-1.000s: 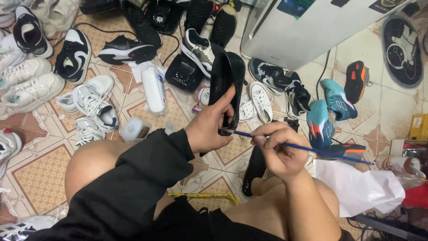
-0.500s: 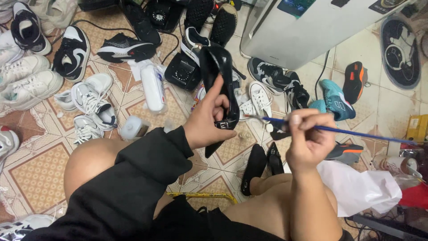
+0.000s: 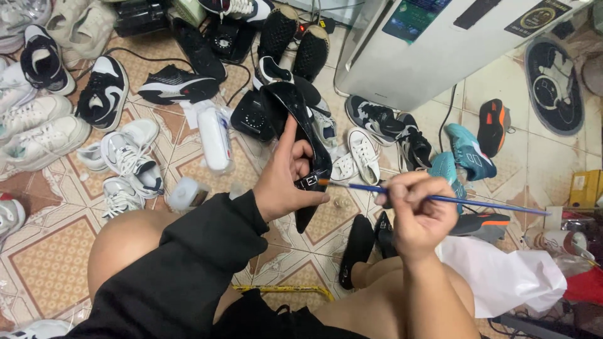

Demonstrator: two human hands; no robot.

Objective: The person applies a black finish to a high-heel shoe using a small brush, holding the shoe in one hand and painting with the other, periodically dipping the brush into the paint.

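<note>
My left hand (image 3: 286, 179) grips a glossy black pointed shoe (image 3: 301, 135) by its middle, toe pointing down towards me. A small metal buckle on the shoe shows just beside my fingers. My right hand (image 3: 418, 213) pinches a thin blue-handled paintbrush (image 3: 440, 199), held level, with its bristle tip touching the shoe next to the buckle. A black sleeve covers my left arm, and my bare knees lie below both hands.
Many shoes cover the tiled floor: white sneakers (image 3: 125, 154) at left, black pairs (image 3: 179, 85) at top, teal ones (image 3: 468, 150) at right. A white bottle (image 3: 215, 138) lies on the floor. A grey appliance (image 3: 433, 44) stands top right. White cloth (image 3: 509, 279) lies lower right.
The shoe has tilted and shifted right in my left hand. My right hand brought the brush from beside the shoe back onto it, tip now at the buckle.
</note>
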